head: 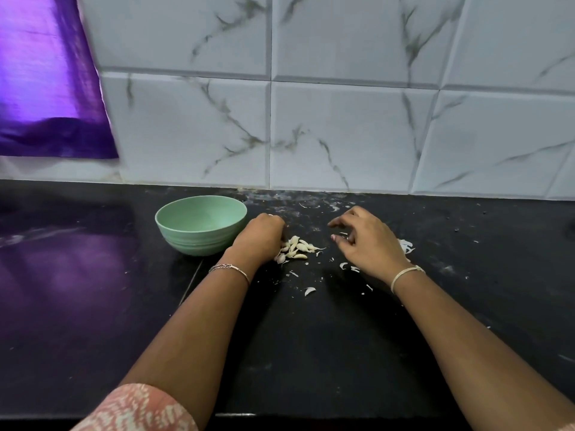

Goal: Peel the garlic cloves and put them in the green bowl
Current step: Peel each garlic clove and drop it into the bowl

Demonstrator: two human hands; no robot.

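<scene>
A pale green bowl stands on the black counter near the wall, and its inside looks empty. Just right of it lies a small heap of garlic cloves. My left hand rests at the heap's left edge with its fingers curled down into the cloves; whether they hold one is hidden. My right hand hovers right of the heap, fingers loosely bent, nothing visible in it.
Bits of white garlic skin lie scattered around both hands and toward the wall. A purple sheet hangs on the tiled wall at the left. The counter's front edge runs along the bottom of the view.
</scene>
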